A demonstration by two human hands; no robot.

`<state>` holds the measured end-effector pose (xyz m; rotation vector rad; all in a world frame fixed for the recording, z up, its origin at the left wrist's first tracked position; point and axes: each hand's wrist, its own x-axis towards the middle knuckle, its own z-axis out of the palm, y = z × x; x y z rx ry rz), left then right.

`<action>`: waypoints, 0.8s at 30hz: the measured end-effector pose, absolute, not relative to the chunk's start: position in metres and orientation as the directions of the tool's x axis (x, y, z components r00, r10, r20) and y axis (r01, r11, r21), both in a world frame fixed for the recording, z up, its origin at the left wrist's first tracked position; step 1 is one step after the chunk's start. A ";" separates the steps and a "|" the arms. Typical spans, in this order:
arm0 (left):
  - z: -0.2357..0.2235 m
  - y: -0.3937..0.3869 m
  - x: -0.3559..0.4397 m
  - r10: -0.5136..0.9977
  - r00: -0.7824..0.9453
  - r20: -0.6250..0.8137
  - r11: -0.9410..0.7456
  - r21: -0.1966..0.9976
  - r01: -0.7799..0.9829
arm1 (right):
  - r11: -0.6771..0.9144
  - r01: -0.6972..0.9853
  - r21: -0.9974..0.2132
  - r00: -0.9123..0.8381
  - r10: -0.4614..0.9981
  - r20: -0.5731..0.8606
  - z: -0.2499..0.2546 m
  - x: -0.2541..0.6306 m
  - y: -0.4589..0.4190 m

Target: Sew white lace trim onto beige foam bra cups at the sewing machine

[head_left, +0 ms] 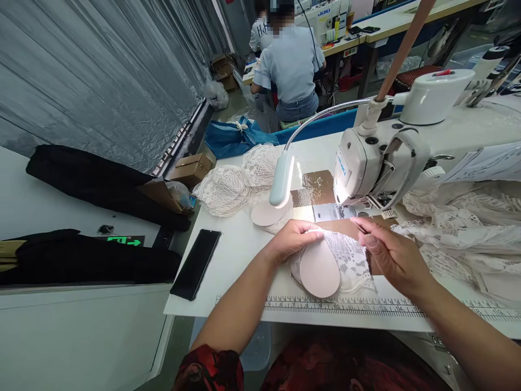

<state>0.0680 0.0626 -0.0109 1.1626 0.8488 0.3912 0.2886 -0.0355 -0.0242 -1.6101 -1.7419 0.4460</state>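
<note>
A pale pink foam cup (319, 269) with white lace (352, 260) laid over it rests on the white sewing table (232, 255) in front of the needle. My left hand (291, 239) pinches the top edge of the cup and lace, fingers closed on it. On the lace's right side, my right hand (386, 252) holds the fabric with curled fingers. The white sewing machine (380, 157) stands just behind both hands.
A gooseneck lamp (281, 179) hangs over more pink cups (266, 213). Lace cups (228, 187) pile at the left, a lace heap (464, 228) at the right. A black phone (196, 263) lies near the table's left edge. Another person (291, 65) sits ahead.
</note>
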 end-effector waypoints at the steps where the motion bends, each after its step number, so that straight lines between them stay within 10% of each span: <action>1: -0.012 0.062 0.068 0.661 0.645 -0.385 0.394 0.909 0.138 | 0.220 0.734 -0.642 -0.017 0.951 0.307 -0.025 0.286 -0.037; 24: -0.008 0.057 0.073 0.592 0.743 -0.312 0.356 0.928 0.106 | 0.349 0.885 -0.309 -0.150 0.841 0.520 -0.030 0.267 -0.033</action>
